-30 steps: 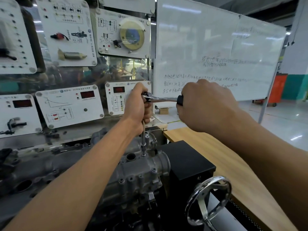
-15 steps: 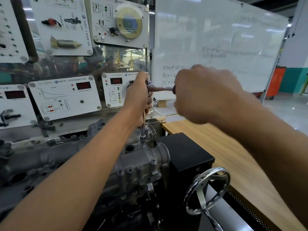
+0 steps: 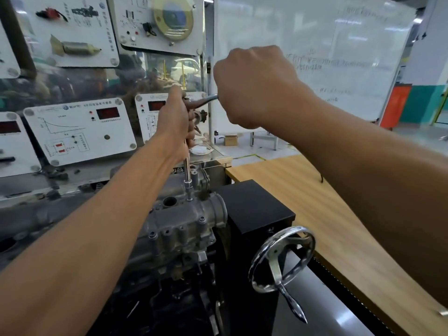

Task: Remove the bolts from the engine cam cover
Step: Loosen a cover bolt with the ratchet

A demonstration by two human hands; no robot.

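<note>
A grey metal cam cover (image 3: 184,219) lies on the engine in the middle of the view, with several bolts (image 3: 201,218) along its near edge. A ratchet wrench (image 3: 203,100) with a long extension (image 3: 187,169) stands upright on a bolt at the cover's far right end; the socket (image 3: 188,186) hides that bolt. My left hand (image 3: 178,122) grips the ratchet head and the top of the extension. My right hand (image 3: 252,86) is closed round the ratchet handle, which it hides.
A black box (image 3: 257,204) and a chrome handwheel (image 3: 282,259) sit right of the engine. A wooden table (image 3: 303,190) runs along the right. White instrument panels (image 3: 80,132) stand behind the engine, and a whiteboard (image 3: 315,44) behind my right hand.
My right hand has swung the ratchet handle away from me and to the left, round the extension. My left hand stays on the ratchet head. The socket is still on the same bolt.
</note>
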